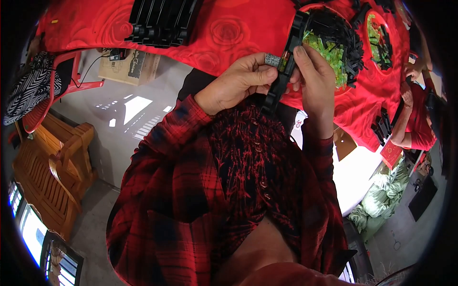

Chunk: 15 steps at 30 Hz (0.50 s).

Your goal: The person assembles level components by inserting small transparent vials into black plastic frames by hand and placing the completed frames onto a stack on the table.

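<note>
My left hand (241,81) and my right hand (315,76) both hold a long black plastic strip (286,62) upright between them, above my lap. The left thumb, wrapped in grey tape, presses against the strip's middle. The right fingers pinch the strip from the other side. Just behind the strip sits a red bowl (312,9) filled with small green pieces (329,50) and black parts, on a table with a red rose-patterned cloth (229,28).
A stack of black strips (160,21) lies on the cloth at the far left. A second red bowl (381,40) of green and black parts stands to the right. Another person in red (417,124) sits at right. A cardboard box (129,66), red chair (62,76) and wooden bench (52,171) stand left.
</note>
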{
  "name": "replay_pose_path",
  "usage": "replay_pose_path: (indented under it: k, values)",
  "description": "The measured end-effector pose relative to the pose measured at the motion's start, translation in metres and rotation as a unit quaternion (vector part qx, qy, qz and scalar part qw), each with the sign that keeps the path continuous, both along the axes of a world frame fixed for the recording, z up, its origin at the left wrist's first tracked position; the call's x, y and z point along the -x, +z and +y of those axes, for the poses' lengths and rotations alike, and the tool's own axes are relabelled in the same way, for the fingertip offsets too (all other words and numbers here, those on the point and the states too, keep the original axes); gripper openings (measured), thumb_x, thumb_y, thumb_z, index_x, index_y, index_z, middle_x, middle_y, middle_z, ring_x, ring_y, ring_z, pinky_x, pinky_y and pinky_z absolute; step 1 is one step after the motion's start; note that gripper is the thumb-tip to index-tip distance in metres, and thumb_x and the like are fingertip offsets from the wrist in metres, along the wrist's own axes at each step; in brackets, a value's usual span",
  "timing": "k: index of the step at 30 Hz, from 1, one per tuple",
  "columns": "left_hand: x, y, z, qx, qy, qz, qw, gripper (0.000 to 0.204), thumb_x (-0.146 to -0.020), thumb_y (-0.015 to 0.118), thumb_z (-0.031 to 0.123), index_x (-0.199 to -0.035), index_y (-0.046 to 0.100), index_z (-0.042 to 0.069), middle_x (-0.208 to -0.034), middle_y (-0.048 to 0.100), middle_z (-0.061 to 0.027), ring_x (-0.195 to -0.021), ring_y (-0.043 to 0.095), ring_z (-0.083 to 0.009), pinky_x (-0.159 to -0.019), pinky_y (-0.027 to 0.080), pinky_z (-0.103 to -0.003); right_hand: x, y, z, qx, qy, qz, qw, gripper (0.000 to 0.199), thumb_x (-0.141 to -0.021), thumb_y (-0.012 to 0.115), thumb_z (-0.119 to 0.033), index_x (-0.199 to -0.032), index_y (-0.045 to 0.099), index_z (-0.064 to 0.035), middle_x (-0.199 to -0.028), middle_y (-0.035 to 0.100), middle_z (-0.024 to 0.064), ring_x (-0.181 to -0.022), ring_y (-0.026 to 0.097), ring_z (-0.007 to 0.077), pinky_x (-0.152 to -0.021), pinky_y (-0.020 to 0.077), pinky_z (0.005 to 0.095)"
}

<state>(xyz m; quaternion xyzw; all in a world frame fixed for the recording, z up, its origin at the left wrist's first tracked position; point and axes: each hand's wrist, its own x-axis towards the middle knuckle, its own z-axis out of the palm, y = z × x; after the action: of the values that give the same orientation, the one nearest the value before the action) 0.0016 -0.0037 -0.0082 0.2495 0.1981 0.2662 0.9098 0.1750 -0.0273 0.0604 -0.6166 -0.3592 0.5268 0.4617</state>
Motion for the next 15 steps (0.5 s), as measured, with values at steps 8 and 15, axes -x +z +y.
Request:
replay_pose_path:
  k: [8, 15]
  values:
    - [-0.001, 0.000, -0.003, 0.027, -0.008, 0.009, 1.000, 0.042, -0.096, 0.064, 0.031, -0.126, 0.053, 0.003, -0.102, 0.064, -0.0028, -0.078, 0.057, -0.0084, -0.077, 0.052, -0.026, -0.003, -0.010, 0.000, 0.069, 0.004, -0.016, 0.997, 0.034, -0.096, 0.064, -0.032, -0.105, 0.066, 0.0011, -0.063, 0.053, -0.0020, -0.049, 0.045, 0.0041, -0.044, 0.0326, 0.0191]
    - [-0.001, -0.001, -0.002, 0.029, 0.000, 0.006, 1.000, 0.039, -0.096, 0.065, 0.027, -0.127, 0.054, 0.007, -0.105, 0.063, 0.0008, -0.083, 0.055, -0.0059, -0.078, 0.047, -0.023, 0.002, -0.003, -0.003, 0.026, -0.001, -0.040, 0.999, 0.034, -0.098, 0.061, -0.031, -0.110, 0.065, 0.0008, -0.063, 0.049, -0.0047, -0.052, 0.041, 0.0023, -0.046, 0.0282, 0.0188]
